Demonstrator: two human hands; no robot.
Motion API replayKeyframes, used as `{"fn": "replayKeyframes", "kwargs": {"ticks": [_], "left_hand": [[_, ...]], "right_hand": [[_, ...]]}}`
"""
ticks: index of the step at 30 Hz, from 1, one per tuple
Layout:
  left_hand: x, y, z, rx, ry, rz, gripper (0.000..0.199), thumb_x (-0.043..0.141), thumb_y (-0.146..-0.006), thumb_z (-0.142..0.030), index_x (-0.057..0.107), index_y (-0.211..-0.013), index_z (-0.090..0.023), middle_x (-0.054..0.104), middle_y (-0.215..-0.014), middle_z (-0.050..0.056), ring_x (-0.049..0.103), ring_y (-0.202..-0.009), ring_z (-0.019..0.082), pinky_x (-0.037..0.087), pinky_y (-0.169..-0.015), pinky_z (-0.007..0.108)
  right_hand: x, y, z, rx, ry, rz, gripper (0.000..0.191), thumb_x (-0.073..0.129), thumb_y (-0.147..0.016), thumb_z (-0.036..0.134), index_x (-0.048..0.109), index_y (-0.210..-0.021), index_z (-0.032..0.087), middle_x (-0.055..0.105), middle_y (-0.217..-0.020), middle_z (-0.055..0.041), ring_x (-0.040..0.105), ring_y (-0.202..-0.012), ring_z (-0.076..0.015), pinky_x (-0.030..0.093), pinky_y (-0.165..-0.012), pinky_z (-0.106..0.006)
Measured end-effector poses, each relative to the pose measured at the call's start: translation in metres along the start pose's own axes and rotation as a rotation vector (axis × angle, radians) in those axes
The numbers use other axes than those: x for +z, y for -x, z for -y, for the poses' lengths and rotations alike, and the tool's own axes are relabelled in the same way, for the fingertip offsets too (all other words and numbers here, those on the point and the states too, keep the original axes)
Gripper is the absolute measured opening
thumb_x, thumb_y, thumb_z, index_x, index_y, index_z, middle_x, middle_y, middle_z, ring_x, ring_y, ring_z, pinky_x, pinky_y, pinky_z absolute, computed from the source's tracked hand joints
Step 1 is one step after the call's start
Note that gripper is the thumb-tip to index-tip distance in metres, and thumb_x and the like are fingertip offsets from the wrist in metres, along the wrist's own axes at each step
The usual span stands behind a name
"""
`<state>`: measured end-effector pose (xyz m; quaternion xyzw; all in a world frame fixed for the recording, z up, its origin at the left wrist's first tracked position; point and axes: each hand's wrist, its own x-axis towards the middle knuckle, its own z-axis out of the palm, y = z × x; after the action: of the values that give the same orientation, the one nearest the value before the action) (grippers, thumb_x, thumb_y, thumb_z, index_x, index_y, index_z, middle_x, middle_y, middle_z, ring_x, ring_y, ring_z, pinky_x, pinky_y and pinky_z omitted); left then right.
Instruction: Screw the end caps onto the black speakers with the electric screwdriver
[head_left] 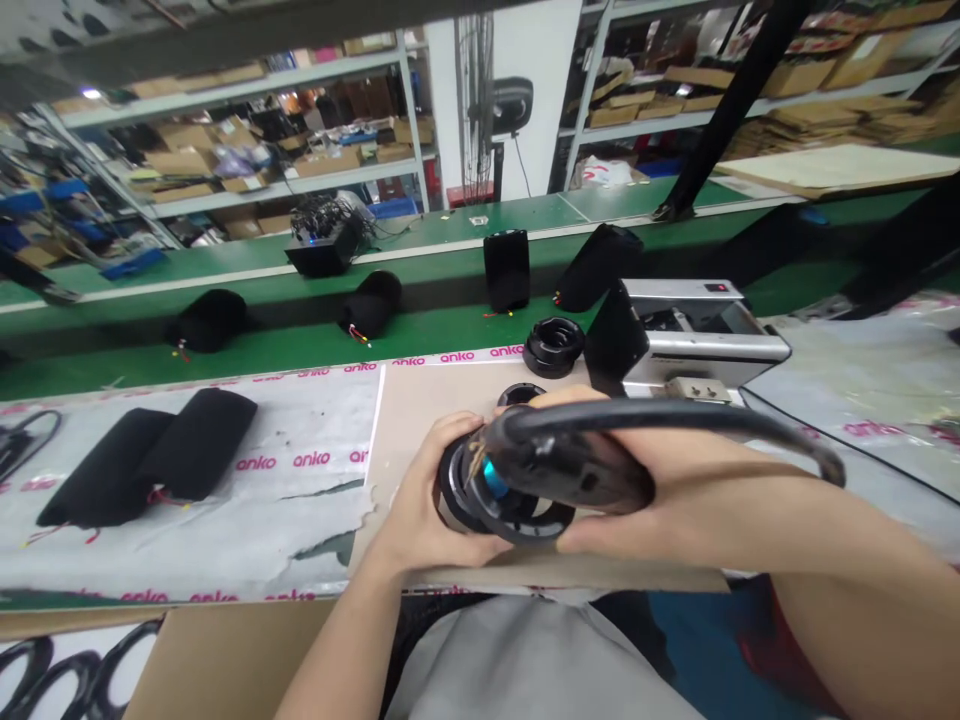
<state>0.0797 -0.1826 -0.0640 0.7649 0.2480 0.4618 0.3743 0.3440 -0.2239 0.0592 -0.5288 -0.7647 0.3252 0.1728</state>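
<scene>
A green conveyor (420, 235) runs along the far side of my bench, with black units on it. On the right stands a silver machine (697, 345). To the left, two black pouches (142, 455) with red wires lie on a printed plastic sheet (300, 425). I hold a black housing (570, 465) over a beige board (420, 430), near its front edge. My left hand (424, 490) is closed around its left side, on a black ring (517, 530), and my right hand (675, 500) grips it from the right. A black cable (675, 415) arcs over my right hand, and a blue part (495, 480) shows inside the ring. Two more black rings (553, 347) sit beyond my hands.
</scene>
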Motion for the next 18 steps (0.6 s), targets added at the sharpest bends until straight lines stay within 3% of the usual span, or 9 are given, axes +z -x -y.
{"fn": "replayKeyframes", "kwargs": {"ticks": [3,7,9,11,14,16,18], "left_hand": [[-0.012,-0.005,-0.004,-0.103,0.051,0.121,0.105,0.102,-0.065,-0.031,0.054,-0.158,-0.029,0.065,-0.156,0.015,0.067,-0.141,0.046,0.056,-0.121,0.062],[-0.015,-0.005,-0.006,-0.151,0.110,0.157,0.100,0.101,-0.069,-0.034,0.055,-0.158,-0.029,0.062,-0.162,0.014,0.061,-0.149,0.045,0.052,-0.124,0.064],[-0.014,-0.004,-0.004,-0.175,0.133,0.131,0.099,0.100,-0.070,-0.037,0.055,-0.157,-0.027,0.060,-0.164,0.015,0.058,-0.153,0.045,0.048,-0.128,0.065],[-0.011,-0.001,0.000,-0.191,0.178,0.097,0.098,0.101,-0.069,-0.037,0.055,-0.155,-0.026,0.061,-0.163,0.016,0.058,-0.153,0.045,0.049,-0.128,0.063],[-0.007,0.001,0.004,-0.166,0.234,0.053,0.103,0.104,-0.065,-0.034,0.054,-0.155,-0.026,0.065,-0.157,0.016,0.065,-0.145,0.042,0.056,-0.122,0.056],[-0.005,0.001,0.007,-0.146,0.247,0.042,0.105,0.105,-0.063,-0.033,0.053,-0.154,-0.026,0.067,-0.154,0.015,0.067,-0.142,0.041,0.058,-0.120,0.054],[-0.003,-0.001,0.009,-0.128,0.277,0.045,0.104,0.104,-0.063,-0.031,0.053,-0.154,-0.027,0.065,-0.156,0.015,0.065,-0.145,0.041,0.056,-0.121,0.054]], "right_hand": [[0.002,-0.015,0.010,-0.128,-0.042,0.129,0.069,0.080,-0.089,0.040,0.057,-0.153,0.047,0.067,-0.147,0.0084,0.072,-0.126,-0.0189,0.063,-0.096,-0.025],[0.003,-0.031,0.019,-0.162,-0.094,0.238,0.062,0.075,-0.094,0.031,0.058,-0.153,0.044,0.066,-0.150,0.0065,0.068,-0.135,-0.0213,0.063,-0.102,-0.026],[0.001,-0.033,0.017,-0.180,-0.076,0.240,0.062,0.075,-0.094,0.031,0.060,-0.153,0.040,0.065,-0.152,0.0031,0.067,-0.139,-0.0253,0.063,-0.106,-0.030],[-0.001,-0.030,0.010,-0.189,-0.065,0.159,0.067,0.080,-0.090,0.038,0.060,-0.154,0.039,0.065,-0.151,0.0005,0.067,-0.138,-0.0283,0.063,-0.110,-0.035],[0.000,-0.023,-0.002,-0.069,-0.122,0.018,0.085,0.090,-0.080,0.051,0.056,-0.157,0.040,0.075,-0.120,-0.0016,0.074,-0.120,-0.0292,0.066,-0.102,-0.039],[0.005,-0.019,-0.007,0.047,-0.183,-0.042,0.091,0.095,-0.072,0.057,0.059,-0.152,0.037,0.072,-0.094,-0.0010,0.075,-0.099,-0.0278,0.067,-0.082,-0.035],[0.013,-0.018,-0.008,0.113,-0.216,-0.071,0.090,0.098,-0.066,0.061,0.063,-0.144,0.035,0.069,-0.091,-0.0010,0.073,-0.087,-0.0249,0.062,-0.067,-0.030]]}}
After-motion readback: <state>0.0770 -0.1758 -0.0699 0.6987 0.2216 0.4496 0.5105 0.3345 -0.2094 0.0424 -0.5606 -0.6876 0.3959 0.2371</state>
